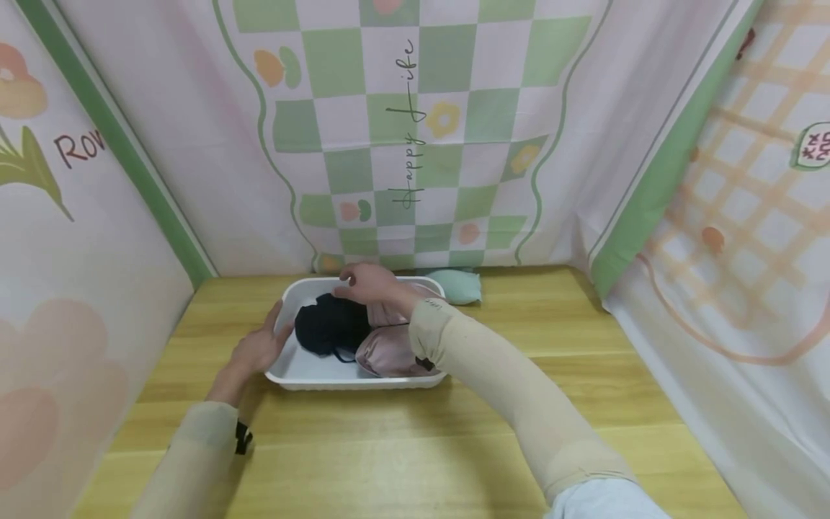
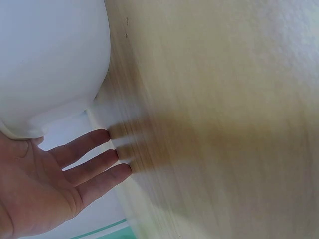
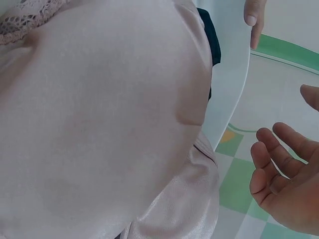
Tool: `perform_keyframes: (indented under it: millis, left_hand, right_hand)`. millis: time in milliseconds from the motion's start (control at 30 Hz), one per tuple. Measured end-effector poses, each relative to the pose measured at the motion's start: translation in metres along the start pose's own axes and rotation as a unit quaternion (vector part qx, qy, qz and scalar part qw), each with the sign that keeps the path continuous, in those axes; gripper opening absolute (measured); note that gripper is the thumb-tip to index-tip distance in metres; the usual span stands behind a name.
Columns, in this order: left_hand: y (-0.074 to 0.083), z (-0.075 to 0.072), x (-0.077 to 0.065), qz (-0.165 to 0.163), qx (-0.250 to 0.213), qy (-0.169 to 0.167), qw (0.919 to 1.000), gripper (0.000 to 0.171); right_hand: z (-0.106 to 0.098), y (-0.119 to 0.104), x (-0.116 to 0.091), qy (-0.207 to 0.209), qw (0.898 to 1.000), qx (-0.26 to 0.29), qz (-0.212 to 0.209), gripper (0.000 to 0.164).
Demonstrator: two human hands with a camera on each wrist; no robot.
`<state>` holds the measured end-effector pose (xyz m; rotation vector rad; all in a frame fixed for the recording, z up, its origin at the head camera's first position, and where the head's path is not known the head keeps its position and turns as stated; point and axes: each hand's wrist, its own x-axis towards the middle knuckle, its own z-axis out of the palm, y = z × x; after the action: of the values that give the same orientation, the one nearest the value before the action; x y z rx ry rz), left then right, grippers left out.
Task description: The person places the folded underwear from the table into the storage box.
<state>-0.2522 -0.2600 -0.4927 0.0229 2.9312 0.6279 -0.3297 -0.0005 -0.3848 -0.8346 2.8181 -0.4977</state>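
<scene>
A white plastic tray (image 1: 363, 384) stands on the wooden table. My left hand (image 1: 258, 349) grips its left rim, thumb inside and a finger outside; in the left wrist view three other fingers (image 2: 92, 172) extend below the tray wall. Inside the tray lies a bunched black cloth item (image 1: 331, 324) with a thin strap. To its right is a pale pink satin bra (image 1: 389, 352) with lace trim, its cup filling much of the right wrist view. Above the tray's far side hovers my right hand (image 1: 369, 282), fingers loosely bent and holding nothing; its forearm covers part of the bra.
A mint-green soft item (image 1: 457, 286) lies on the table behind the tray's right corner. The wooden table (image 1: 363, 454) extends in front and to the right. A printed checkered curtain (image 1: 415, 144) hangs along the back edge, with more curtains at both sides.
</scene>
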Motion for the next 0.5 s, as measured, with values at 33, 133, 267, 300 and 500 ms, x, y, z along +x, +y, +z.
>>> perform_keyframes:
  millis: [33, 133, 267, 300, 500]
  left_hand:
    - [0.0, 0.0, 0.0, 0.0, 0.0, 0.0, 1.0, 0.072]
    - [0.0, 0.0, 0.0, -0.004, 0.0, -0.001, 1.0, 0.072]
    - [0.0, 0.001, 0.002, -0.012, 0.0, -0.006, 0.9999, 0.073]
    - [0.0, 0.002, 0.003, -0.013, -0.001, -0.007, 0.9999, 0.073]
    - [0.001, 0.002, 0.004, -0.018, -0.001, -0.014, 0.9997, 0.074]
  right_hand:
    - [-0.001, 0.0, -0.001, 0.001, 1.0, 0.007, -0.002, 0.05]
    - [-0.003, 0.001, -0.002, 0.008, 1.0, 0.023, -0.011, 0.05]
    - [-0.004, 0.005, -0.003, 0.02, 0.999, 0.041, -0.021, 0.048]
    - [-0.004, 0.006, -0.004, 0.022, 0.998, 0.046, -0.022, 0.047]
    - [-0.009, 0.012, -0.007, 0.019, 0.996, 0.089, -0.009, 0.046]
